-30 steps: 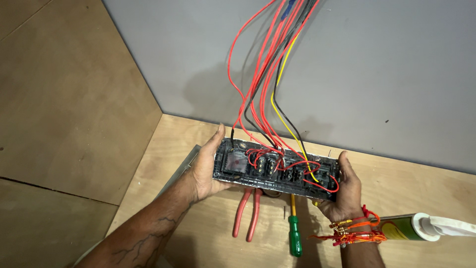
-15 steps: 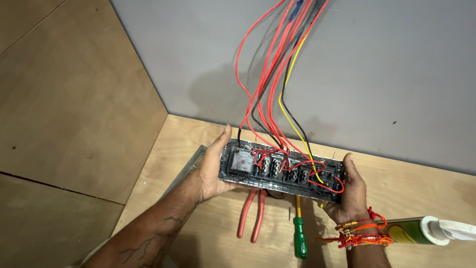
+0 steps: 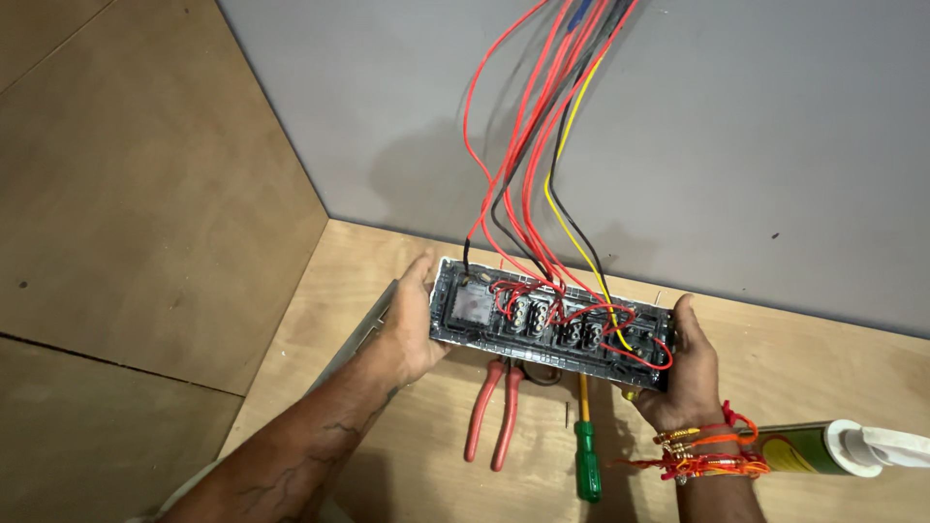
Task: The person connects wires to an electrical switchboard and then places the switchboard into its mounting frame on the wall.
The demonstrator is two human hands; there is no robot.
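While both hands clamp its ends, the switch plate [image 3: 552, 324] hangs at centre frame, back side up, just above the wooden counter [image 3: 814, 368]. The left hand [image 3: 412, 324] closes its grip on the left end, the right hand [image 3: 690, 373] on the right. It is a long grey frame with dark modules, and red, black and yellow wires [image 3: 542, 165] rise to the top edge. Below lie red pliers [image 3: 492, 412] and a green screwdriver [image 3: 587, 455]; a sealant tube [image 3: 823, 447] sits lower right.
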